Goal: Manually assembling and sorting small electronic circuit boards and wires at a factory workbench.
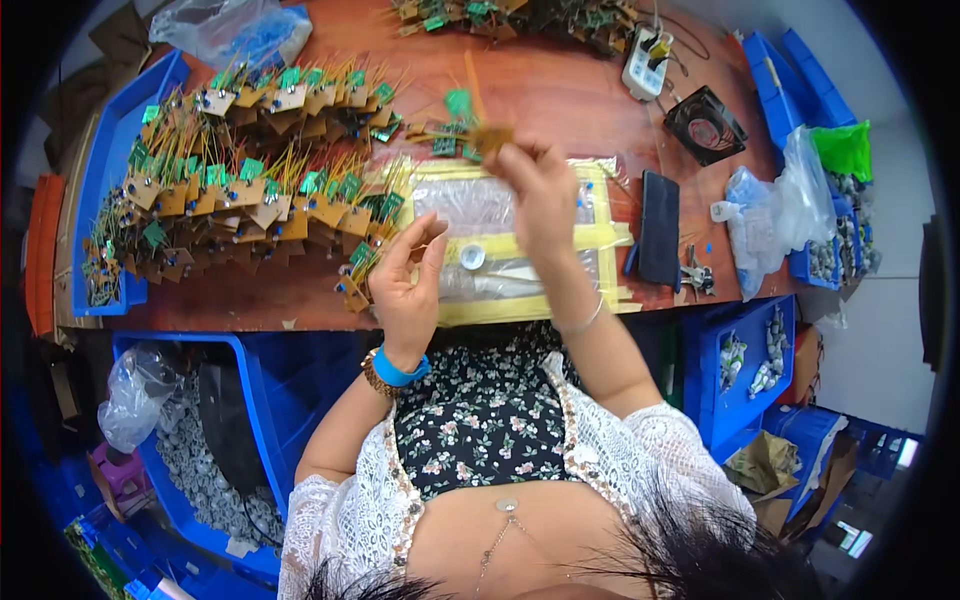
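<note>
Raised over the far edge of the plastic-covered work mat (460, 195), my right hand (540, 195) pinches a small brown circuit board (492, 137). Motion blurs the board; wires and a small green board (458, 103) show right beside it. At the mat's left edge is my left hand (408, 285), its thumb and fingers apart and nothing visible between them. Next to it, rows of brown circuit boards (270, 215) with wires and green boards cover the left of the table. A small round white piece (472, 257) sits on the mat.
Right of the mat lie a black phone (658, 230), pliers (697, 272), a square black fan (705, 125) and a white power strip (645, 65). More wired boards (520, 22) are heaped at the back. Blue bins (240, 400) stand below the table's front edge.
</note>
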